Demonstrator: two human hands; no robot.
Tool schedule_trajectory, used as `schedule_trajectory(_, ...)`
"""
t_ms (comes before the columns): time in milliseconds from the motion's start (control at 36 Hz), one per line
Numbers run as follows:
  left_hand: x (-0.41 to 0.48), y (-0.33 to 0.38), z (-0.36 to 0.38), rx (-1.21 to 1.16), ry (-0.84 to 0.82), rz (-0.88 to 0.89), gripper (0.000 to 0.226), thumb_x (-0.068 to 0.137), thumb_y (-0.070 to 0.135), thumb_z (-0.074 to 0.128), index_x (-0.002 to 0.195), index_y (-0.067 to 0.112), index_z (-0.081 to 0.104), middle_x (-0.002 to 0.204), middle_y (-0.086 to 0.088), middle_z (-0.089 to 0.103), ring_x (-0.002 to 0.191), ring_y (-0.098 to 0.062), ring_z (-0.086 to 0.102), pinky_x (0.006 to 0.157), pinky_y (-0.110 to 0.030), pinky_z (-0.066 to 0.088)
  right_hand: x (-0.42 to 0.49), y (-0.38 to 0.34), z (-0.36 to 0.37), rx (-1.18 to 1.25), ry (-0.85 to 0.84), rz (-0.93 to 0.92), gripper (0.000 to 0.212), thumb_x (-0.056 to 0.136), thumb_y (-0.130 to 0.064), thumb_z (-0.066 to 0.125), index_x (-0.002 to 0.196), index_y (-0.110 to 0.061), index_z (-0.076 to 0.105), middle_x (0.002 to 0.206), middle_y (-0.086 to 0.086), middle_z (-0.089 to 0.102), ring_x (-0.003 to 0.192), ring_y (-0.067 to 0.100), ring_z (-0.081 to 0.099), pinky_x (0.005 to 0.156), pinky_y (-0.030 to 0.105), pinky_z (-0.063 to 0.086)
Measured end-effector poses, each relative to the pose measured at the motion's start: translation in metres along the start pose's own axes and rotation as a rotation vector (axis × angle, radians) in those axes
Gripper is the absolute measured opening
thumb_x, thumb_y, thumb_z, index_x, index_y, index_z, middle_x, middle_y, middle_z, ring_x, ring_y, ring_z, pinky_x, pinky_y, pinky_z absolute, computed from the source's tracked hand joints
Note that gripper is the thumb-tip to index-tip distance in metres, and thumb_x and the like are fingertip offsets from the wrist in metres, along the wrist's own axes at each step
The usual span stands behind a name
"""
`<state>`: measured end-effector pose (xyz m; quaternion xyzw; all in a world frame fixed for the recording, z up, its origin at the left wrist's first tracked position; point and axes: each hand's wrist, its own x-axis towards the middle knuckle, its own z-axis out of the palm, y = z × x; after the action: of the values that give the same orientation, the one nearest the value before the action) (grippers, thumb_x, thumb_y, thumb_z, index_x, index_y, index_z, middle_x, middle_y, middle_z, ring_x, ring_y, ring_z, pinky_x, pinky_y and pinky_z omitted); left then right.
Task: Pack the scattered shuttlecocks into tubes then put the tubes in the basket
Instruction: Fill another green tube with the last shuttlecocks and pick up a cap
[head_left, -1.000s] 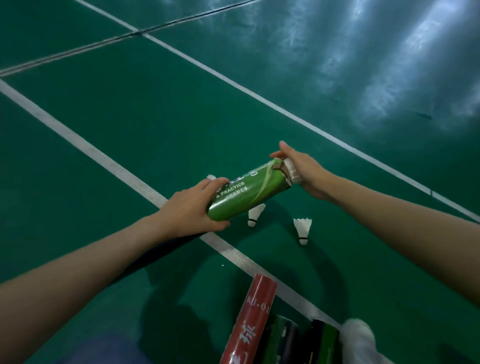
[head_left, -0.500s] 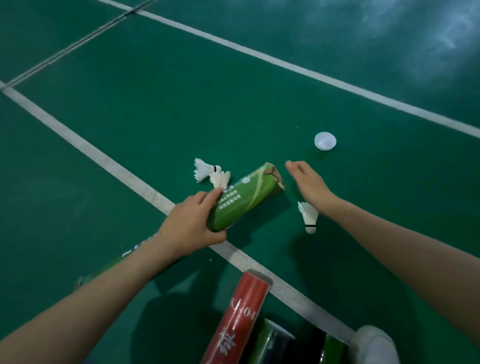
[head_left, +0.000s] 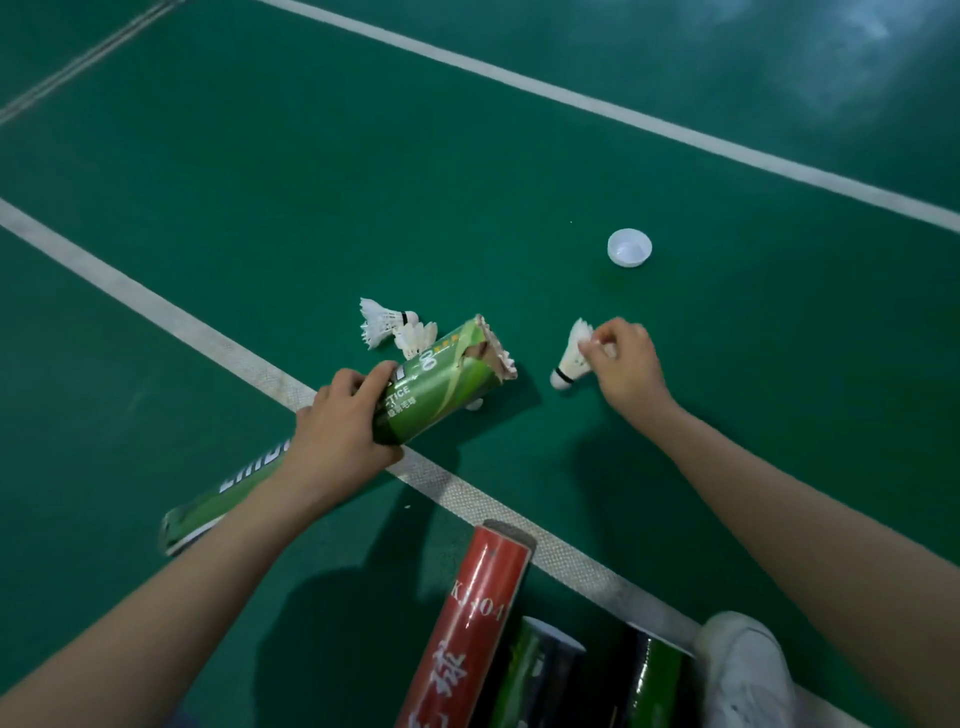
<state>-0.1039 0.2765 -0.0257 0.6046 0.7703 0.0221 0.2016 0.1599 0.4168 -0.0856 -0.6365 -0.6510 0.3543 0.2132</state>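
Right hand (head_left: 626, 364) pinches the white feathered shuttlecock (head_left: 572, 358), cork pointing to seven o'clock. Left hand (head_left: 340, 428) clamps the green cardboard tube (head_left: 441, 387), whose torn mouth gapes toward two o'clock, just beside the shuttlecock.

Green court floor (head_left: 467, 156) with white lines (head_left: 156, 312); white shoe (head_left: 748, 670) at bottom right.
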Motion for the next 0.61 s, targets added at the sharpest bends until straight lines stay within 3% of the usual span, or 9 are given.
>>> schedule_trajectory(56, 0.004, -0.002, 0.002, 0.046, 0.008, 0.011, 0.093, 0.071, 0.032, 0.077, 0.147, 0.031, 0.023, 0.125, -0.007, 0.040, 0.115, -0.028, 0.041, 0.097, -0.044, 0.040, -0.003, -0.020, -0.007, 0.168, 0.053, 0.006, 0.017, 0.097, -0.026, 0.052, 0.102, -0.010, 0.055, 0.116, 0.005, 0.042, 0.114, 0.022, 0.041, 0.094, 0.028, 0.033)
schedule_trajectory(194, 0.004, -0.007, -0.001, 0.047, 0.026, 0.030, 0.092, 0.073, 0.033, 0.075, 0.147, 0.033, 0.021, 0.127, -0.006, 0.036, 0.116, -0.025, 0.038, 0.098, -0.042, 0.039, -0.022, -0.065, -0.007, 0.575, 0.103, -0.035, 0.008, 0.100, -0.021, 0.047, 0.093, -0.019, 0.047, 0.127, -0.002, 0.040, 0.114, 0.007, 0.042, 0.086, 0.007, 0.032)
schedule_trajectory(250, 0.004, -0.008, -0.003, 0.011, 0.034, 0.040, 0.092, 0.074, 0.033, 0.075, 0.147, 0.033, 0.020, 0.128, -0.006, 0.037, 0.116, -0.025, 0.038, 0.098, -0.042, 0.039, -0.029, -0.075, -0.001, 0.648, 0.074, -0.067, 0.010, 0.101, -0.019, 0.044, 0.091, -0.019, 0.045, 0.127, -0.002, 0.043, 0.113, 0.006, 0.046, 0.092, 0.010, 0.034)
schedule_trajectory(361, 0.000, -0.006, -0.003, -0.028, 0.042, 0.088, 0.093, 0.075, 0.036, 0.074, 0.149, 0.032, 0.018, 0.129, -0.004, 0.038, 0.117, -0.023, 0.038, 0.099, -0.042, 0.039, -0.044, -0.091, 0.012, 0.689, -0.074, -0.099, 0.013, 0.102, -0.016, 0.039, 0.090, -0.018, 0.044, 0.119, -0.002, 0.052, 0.100, -0.005, 0.052, 0.087, 0.013, 0.038)
schedule_trajectory(444, -0.004, -0.010, -0.006, -0.031, 0.056, 0.095, 0.094, 0.075, 0.038, 0.074, 0.149, 0.031, 0.018, 0.128, -0.003, 0.039, 0.116, -0.023, 0.039, 0.098, -0.041, 0.039, -0.053, -0.095, 0.019, 0.733, -0.132, -0.141, 0.012, 0.103, -0.014, 0.036, 0.106, -0.016, 0.047, 0.116, -0.006, 0.052, 0.098, -0.014, 0.052, 0.086, 0.010, 0.039)
schedule_trajectory(528, -0.006, -0.019, -0.011, -0.024, 0.066, 0.076, 0.093, 0.074, 0.037, 0.074, 0.149, 0.032, 0.019, 0.126, -0.002, 0.040, 0.115, -0.024, 0.039, 0.096, -0.041, 0.040, -0.056, -0.099, 0.022, 0.683, -0.187, -0.184, 0.035, 0.104, -0.025, 0.029, 0.138, -0.018, 0.039, 0.132, -0.013, 0.046, 0.116, -0.017, 0.042, 0.098, 0.004, 0.032)
schedule_trajectory(611, -0.009, -0.026, -0.011, -0.019, 0.063, 0.058, 0.091, 0.073, 0.035, 0.074, 0.147, 0.033, 0.022, 0.126, -0.001, 0.042, 0.115, -0.023, 0.039, 0.096, -0.041, 0.041, -0.064, -0.109, 0.031, 0.647, -0.276, -0.179, 0.038, 0.103, -0.035, 0.027, 0.138, -0.027, 0.038, 0.125, -0.021, 0.049, 0.108, -0.023, 0.045, 0.091, 0.004, 0.038)
